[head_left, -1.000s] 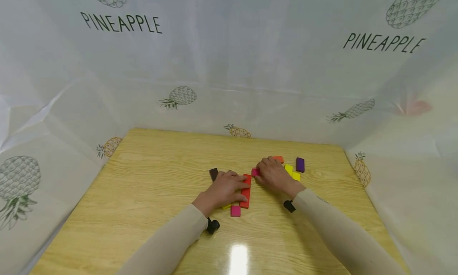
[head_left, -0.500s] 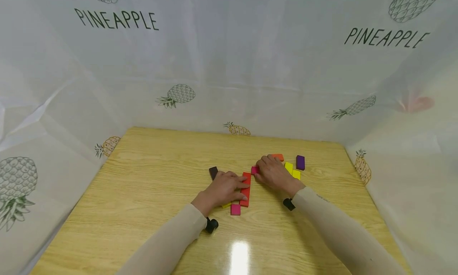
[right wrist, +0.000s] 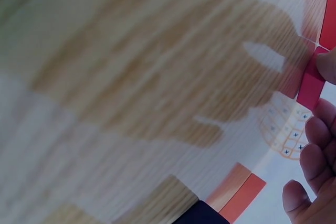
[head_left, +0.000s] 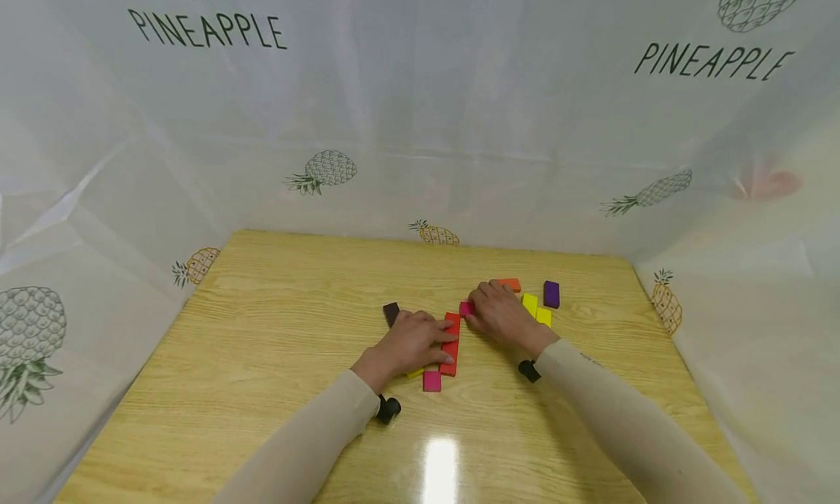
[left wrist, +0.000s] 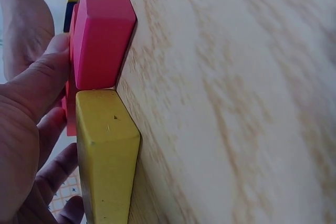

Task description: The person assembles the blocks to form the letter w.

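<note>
In the head view my left hand (head_left: 410,341) rests over several blocks, its fingertips on a long red block (head_left: 450,345). Just below that hand lie a pink block (head_left: 432,381) and a yellow block (head_left: 415,373), mostly covered. The left wrist view has the pink block (left wrist: 105,30) end to end with the yellow block (left wrist: 108,150), the thumb beside them on the red one. My right hand (head_left: 502,314) pinches a second pink block (head_left: 467,309) near the red block's far end. In the right wrist view, thumb and fingers are at this pink block (right wrist: 311,82).
A black block (head_left: 391,313) pokes out beyond the left hand. Around the right hand lie an orange block (head_left: 509,285), two yellow blocks (head_left: 530,303) and a purple block (head_left: 551,294). Pineapple-printed sheeting (head_left: 420,125) encloses the wooden table (head_left: 295,292) at the back and sides.
The head view has tilted slightly, so the table and hands sit a little higher in it. Both hands and the blocks keep nearly the same places on the table.
</note>
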`<state>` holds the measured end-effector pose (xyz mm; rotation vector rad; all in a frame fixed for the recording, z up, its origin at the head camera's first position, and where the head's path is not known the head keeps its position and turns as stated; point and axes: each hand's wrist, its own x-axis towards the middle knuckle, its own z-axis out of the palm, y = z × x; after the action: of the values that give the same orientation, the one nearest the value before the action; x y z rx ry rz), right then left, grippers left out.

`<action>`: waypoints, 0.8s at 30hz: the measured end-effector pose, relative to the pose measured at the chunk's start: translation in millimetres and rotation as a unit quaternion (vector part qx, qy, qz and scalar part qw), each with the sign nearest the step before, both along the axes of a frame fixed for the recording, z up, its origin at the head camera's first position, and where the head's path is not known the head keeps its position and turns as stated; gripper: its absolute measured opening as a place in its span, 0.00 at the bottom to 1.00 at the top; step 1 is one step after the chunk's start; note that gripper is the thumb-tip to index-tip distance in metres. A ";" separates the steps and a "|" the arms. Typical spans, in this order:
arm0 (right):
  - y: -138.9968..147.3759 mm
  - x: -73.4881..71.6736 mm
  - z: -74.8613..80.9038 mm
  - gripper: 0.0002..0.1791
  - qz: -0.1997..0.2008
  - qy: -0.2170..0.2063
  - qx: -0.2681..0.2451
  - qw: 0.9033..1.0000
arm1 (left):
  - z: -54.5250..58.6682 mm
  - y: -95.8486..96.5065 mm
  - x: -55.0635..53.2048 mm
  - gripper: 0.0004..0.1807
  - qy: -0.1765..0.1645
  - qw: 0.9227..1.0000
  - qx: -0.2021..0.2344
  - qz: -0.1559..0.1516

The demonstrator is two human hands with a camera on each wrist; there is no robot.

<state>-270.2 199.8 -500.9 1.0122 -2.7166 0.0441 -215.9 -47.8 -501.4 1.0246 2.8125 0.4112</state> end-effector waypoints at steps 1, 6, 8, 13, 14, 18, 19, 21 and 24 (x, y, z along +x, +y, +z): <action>-0.3 0.2 0.3 0.15 0.001 0.002 0.000 1.000 | 0.2 0.0 0.2 0.30 0.000 1.000 -0.001 0.001; -0.9 0.6 0.8 0.16 0.002 0.000 0.000 1.000 | -0.2 0.0 -0.1 0.30 0.003 1.000 -0.002 0.002; -1.0 0.7 1.0 0.16 0.002 -0.001 0.000 1.000 | -0.6 -0.1 -0.3 0.30 0.002 1.000 0.000 0.002; -0.4 0.0 1.4 0.16 -0.001 -0.005 0.005 1.000 | 0.3 -0.6 -0.1 0.30 -0.005 1.000 0.006 0.003; -0.3 -0.2 1.3 0.16 -0.002 -0.006 0.006 1.000 | 0.4 -0.6 -0.2 0.30 -0.005 1.000 0.007 0.003; -0.3 -0.8 0.6 0.16 -0.005 -0.009 0.005 1.000 | 0.8 -0.7 0.1 0.30 -0.006 1.000 0.008 0.004; -0.4 -0.8 0.7 0.16 -0.005 -0.009 0.003 1.000 | 1.0 -0.8 0.2 0.30 -0.006 1.000 0.009 0.004; -0.5 -0.7 1.1 0.16 -0.005 -0.014 0.002 1.000 | 1.4 -0.9 0.6 0.30 -0.006 1.000 0.011 0.003; 0.1 -0.7 1.9 0.18 -0.005 -0.019 0.005 1.000 | 1.4 -1.5 1.0 0.30 -0.005 1.000 0.014 0.002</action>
<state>-270.9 199.9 -499.0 1.0109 -2.7598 0.0479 -214.9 -49.3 -500.0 1.0212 2.8081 0.4551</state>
